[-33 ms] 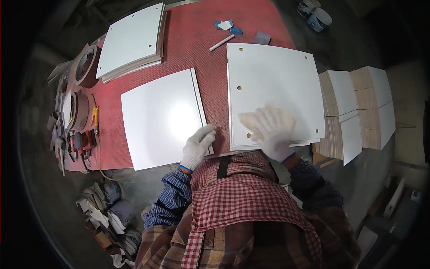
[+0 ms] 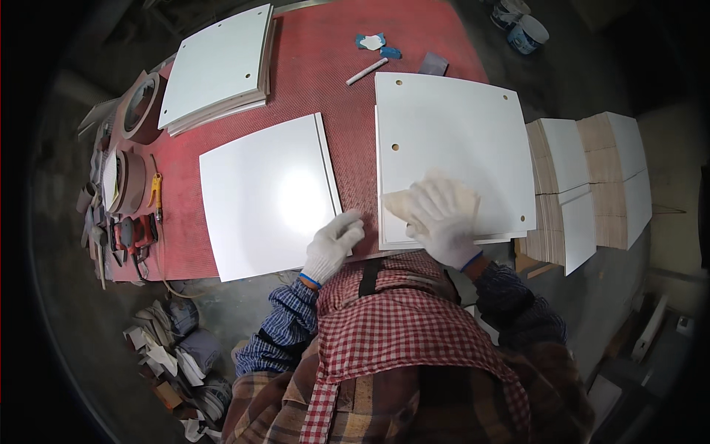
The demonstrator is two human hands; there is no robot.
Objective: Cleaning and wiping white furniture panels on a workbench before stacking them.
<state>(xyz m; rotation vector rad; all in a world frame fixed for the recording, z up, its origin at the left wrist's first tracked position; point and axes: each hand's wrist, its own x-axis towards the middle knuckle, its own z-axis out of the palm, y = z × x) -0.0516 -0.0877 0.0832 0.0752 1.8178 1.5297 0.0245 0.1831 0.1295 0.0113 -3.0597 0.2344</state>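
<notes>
A pale beige cloth (image 2: 399,205) lies on the top white panel (image 2: 458,140) of the stack on the right, which has several small round holes. My right hand (image 2: 442,222), in a white knit glove, presses the cloth down with its fingers spread over it. My gloved left hand (image 2: 334,243) is beside the lower right corner of another white panel (image 2: 270,196). Its fingers are loosely curled together, and nothing shows in them. This left panel seems to have another under it, showing along the right edge.
A red table (image 2: 318,59) carries another panel stack (image 2: 218,66), tape-like rolls (image 2: 143,109), a yellow-handled air gun (image 2: 156,192), a red power tool (image 2: 137,233), a white stick (image 2: 367,71) and blue scraps (image 2: 390,52). More panel stacks (image 2: 573,159) stand at the right. Buckets (image 2: 526,35) stand behind.
My right hand and the cloth have shifted slightly left and nearer on the panel. My left hand has moved a little right and nearer, off the left panel's edge.
</notes>
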